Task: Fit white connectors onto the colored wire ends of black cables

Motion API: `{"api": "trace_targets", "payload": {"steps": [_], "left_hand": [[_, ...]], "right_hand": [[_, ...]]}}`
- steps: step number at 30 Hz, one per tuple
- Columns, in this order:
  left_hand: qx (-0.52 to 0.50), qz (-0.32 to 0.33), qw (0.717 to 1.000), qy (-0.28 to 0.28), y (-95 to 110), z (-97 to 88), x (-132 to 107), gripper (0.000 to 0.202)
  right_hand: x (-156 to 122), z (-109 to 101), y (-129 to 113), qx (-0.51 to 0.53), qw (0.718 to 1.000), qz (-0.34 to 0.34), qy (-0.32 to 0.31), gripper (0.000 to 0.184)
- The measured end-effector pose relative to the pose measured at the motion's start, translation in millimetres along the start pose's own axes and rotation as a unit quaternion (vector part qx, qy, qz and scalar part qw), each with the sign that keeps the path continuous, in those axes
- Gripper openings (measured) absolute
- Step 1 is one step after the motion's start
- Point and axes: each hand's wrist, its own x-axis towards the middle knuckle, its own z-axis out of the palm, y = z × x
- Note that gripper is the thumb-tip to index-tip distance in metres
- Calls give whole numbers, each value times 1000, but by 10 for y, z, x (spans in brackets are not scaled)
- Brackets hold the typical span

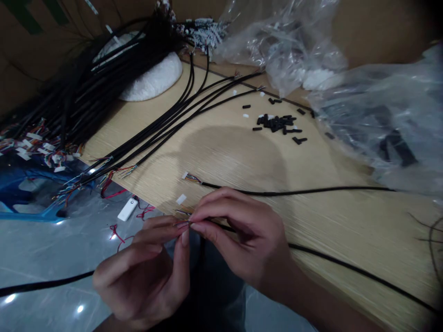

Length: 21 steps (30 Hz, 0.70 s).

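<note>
My left hand (145,267) and my right hand (242,235) meet fingertip to fingertip at the near edge of the table. Both pinch thin coloured wires (183,212), a few of which stick out past the fingertips. One black cable (339,261) runs from under my right hand to the lower right. Another black cable (44,282) enters my left hand from the left. Exactly how the wires meet is hidden by my fingers. Just beyond my hands lies a black cable with a white connector (185,175) on its coloured wires. A small white label (181,199) is close by.
Several black cables with bare wire ends (180,110) lie across the wooden table (221,157). A large cable bundle (86,78) fills the upper left. Short black tubes (277,122) are scattered near clear plastic bags (387,124). A blue stool (31,203) stands at left.
</note>
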Motion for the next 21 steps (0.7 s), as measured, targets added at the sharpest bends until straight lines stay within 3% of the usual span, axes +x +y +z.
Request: {"api": "trace_targets", "payload": {"steps": [6,13,21], "left_hand": [[-10,14,1000,-5,-50,22,33,49],[-21,-38,999,-9,1,26,22,48],[-49,-54,997,-21,-23,15,-14,56]], "right_hand": [[13,-1,10,-5,1000,-3,4,14],[3,-14,14,-5,1000,-2,-1,14],[6,-6,29,-11,1000,2,-1,10]]}}
